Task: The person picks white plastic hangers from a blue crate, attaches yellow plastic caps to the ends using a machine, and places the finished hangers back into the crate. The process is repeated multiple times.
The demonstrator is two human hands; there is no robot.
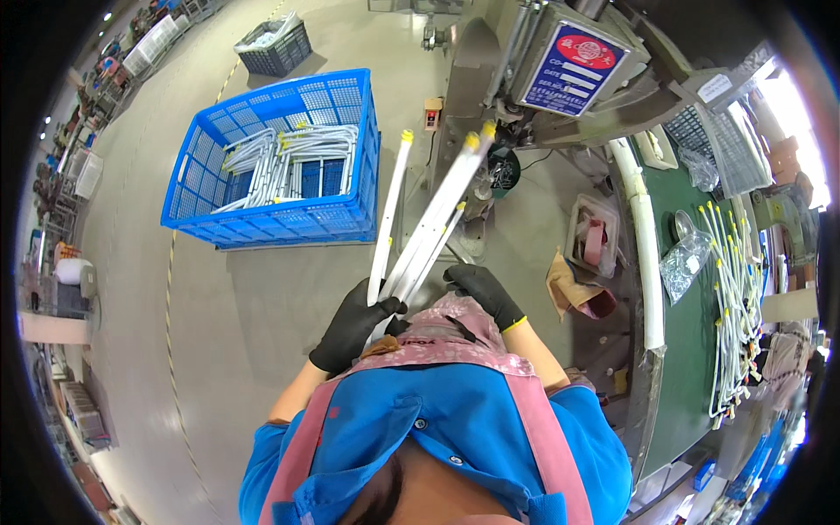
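Observation:
My left hand (353,325), in a black glove, is closed around a bundle of white tubes (422,238) with yellow end caps. The tubes point up and away from my lap, one standing apart from the others on the left. Their lower ends are hidden by the hand and my pink apron. To the right of the bundle is my right hand (486,292), also black-gloved with a yellow cuff edge. Its fingers reach loosely toward the tubes without gripping them, and a gap shows between.
A blue crate (293,214) of bent white tubes stands ahead left, a grey crate (278,54) beyond. A machine (573,66) rises ahead right, a dark bin (503,172) below. More tubes (733,306) lie on a green bench (678,367). A tray (592,234) sits beside it.

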